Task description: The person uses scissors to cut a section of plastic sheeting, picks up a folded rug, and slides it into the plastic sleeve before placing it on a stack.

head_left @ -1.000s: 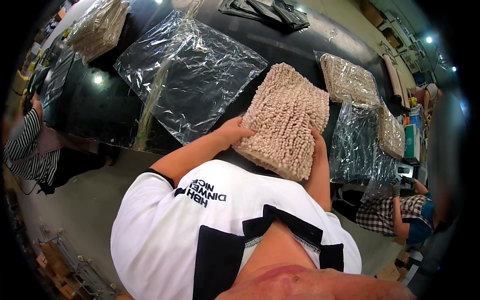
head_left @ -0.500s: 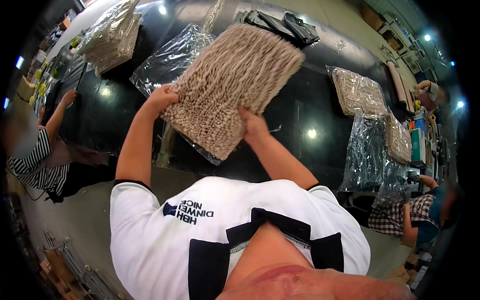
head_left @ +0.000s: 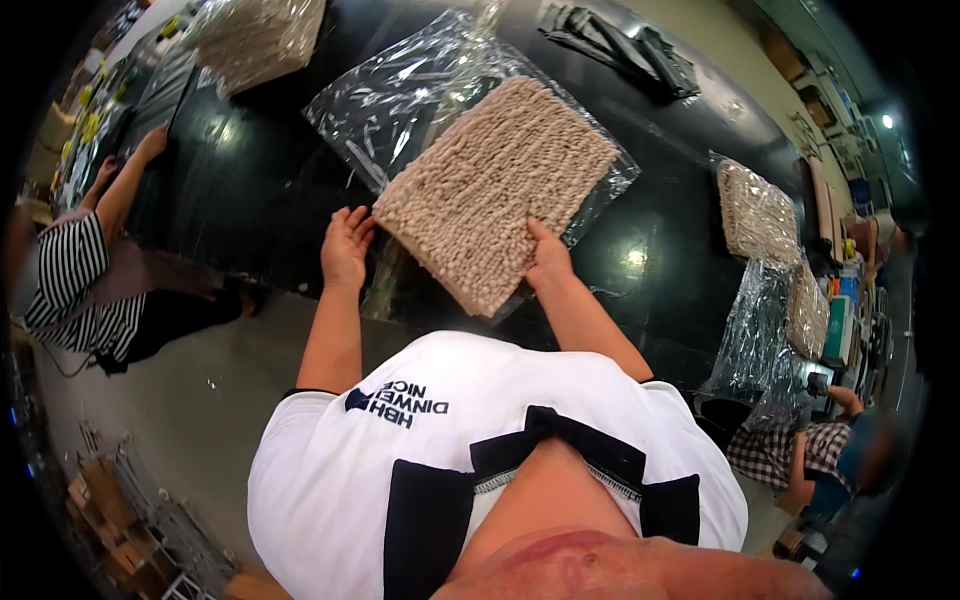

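A folded beige rug [head_left: 500, 190] with a chunky looped texture lies tilted on top of a clear plastic bag [head_left: 385, 110], which shows beyond its far left side and along its right edge. My left hand [head_left: 347, 245] is open beside the rug's left corner, its fingers spread and slightly curled. At the near right edge, my right hand [head_left: 548, 258] has the rug pinched, one digit on top. The other fingers of that hand are partly hidden under the rug.
The black table [head_left: 240, 200] holds a bagged beige stack [head_left: 255, 40] at far left, folded dark plastic [head_left: 625, 50] at the back and bagged rugs [head_left: 757, 212] at right. One person in a striped top [head_left: 75, 280] stands left; another in a checked apron [head_left: 775, 450] works right.
The rug has come down flatter onto the clear bag. My left hand has let go of its left corner and opened; my right hand stays at the near right edge.
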Available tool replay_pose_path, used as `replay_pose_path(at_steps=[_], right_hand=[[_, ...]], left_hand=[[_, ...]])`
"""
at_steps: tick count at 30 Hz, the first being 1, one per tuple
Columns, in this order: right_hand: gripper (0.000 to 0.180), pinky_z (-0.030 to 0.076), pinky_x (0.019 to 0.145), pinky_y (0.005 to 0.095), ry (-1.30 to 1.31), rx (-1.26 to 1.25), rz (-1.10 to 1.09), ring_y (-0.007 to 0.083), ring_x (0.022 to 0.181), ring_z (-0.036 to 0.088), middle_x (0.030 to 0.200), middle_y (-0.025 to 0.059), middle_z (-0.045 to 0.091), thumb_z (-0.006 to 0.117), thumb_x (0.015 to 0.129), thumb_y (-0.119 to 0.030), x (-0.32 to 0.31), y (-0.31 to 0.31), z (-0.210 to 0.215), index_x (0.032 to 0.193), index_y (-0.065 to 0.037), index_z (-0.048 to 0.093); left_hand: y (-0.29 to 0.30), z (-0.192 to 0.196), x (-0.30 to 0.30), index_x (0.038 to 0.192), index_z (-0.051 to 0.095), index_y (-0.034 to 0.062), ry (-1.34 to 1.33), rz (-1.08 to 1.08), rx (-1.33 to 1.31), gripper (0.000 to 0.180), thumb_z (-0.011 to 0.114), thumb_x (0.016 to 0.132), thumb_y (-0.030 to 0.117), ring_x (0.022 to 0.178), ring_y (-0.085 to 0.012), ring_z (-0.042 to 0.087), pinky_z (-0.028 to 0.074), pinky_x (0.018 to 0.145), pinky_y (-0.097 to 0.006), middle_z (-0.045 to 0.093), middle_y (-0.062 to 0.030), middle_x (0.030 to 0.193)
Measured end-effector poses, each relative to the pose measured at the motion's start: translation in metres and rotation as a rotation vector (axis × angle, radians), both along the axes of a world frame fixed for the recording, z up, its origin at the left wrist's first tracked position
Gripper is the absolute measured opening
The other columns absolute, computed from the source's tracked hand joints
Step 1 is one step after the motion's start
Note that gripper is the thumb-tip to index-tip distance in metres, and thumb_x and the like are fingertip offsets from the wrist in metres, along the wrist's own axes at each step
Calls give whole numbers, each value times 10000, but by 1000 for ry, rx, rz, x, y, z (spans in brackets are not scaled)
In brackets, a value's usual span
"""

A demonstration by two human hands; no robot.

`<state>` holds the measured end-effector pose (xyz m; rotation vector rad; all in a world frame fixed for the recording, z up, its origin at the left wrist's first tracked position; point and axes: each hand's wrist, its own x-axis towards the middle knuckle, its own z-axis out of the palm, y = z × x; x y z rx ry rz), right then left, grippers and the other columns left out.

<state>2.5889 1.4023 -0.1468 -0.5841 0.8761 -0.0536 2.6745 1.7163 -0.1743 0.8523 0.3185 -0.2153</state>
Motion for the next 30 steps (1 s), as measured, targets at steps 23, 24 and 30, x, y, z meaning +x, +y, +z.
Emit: replay_pose_path(at_steps=[23, 24, 30], right_hand=[[897, 419, 981, 321, -198, -1101, 399, 229, 1233, 467, 1449, 134, 379, 480, 789, 104, -11, -32, 43, 1540, -226, 118], [882, 437, 959, 312, -225, -1117, 387, 221, 1200, 493, 1414, 139, 426, 488, 778, 100, -11, -32, 45, 1535, -217, 165], [538, 486, 916, 354, -324, -119, 229, 237, 1103, 580, 1293, 151, 546, 561, 853, -43, -24, -49, 65, 1380, -82, 459]], left_hand=[[-79, 97, 96, 1149, 587, -51, 12, -1225, 589, 388, 670, 814, 127, 864, -178, 676, 555, 770, -307, 666, -127, 1048], [-82, 97, 95, 1152, 585, -57, -2, -1224, 538, 394, 665, 805, 112, 865, -182, 676, 554, 776, -313, 664, -131, 1054], [-129, 138, 45, 1178, 572, -28, -559, -1103, 758, 520, 667, 698, 146, 971, -266, 651, 510, 841, -352, 668, -152, 1064]])
